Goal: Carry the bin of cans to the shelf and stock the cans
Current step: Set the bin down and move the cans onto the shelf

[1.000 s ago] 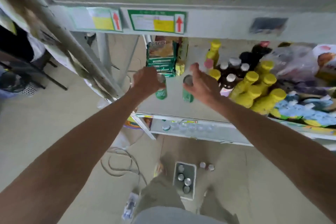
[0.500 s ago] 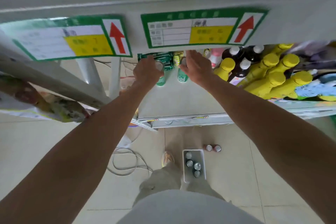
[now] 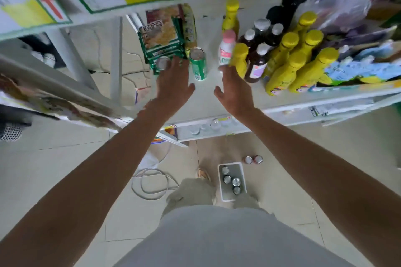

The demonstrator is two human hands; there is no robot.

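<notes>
Hands [image 3: 173,84] now off shelved cans [image 3: 198,64]

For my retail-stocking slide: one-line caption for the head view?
Both open hands, left hand and right hand, beside green cans on the shelf.

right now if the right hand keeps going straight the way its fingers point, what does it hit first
Most likely the pink-capped bottle: the right hand is open, its fingertips just short of that bottle's base. The yellow-capped bottle stands close beside it, and depth is hard to judge from above.

left hand [image 3: 173,84] empty, right hand [image 3: 235,91] empty
</notes>
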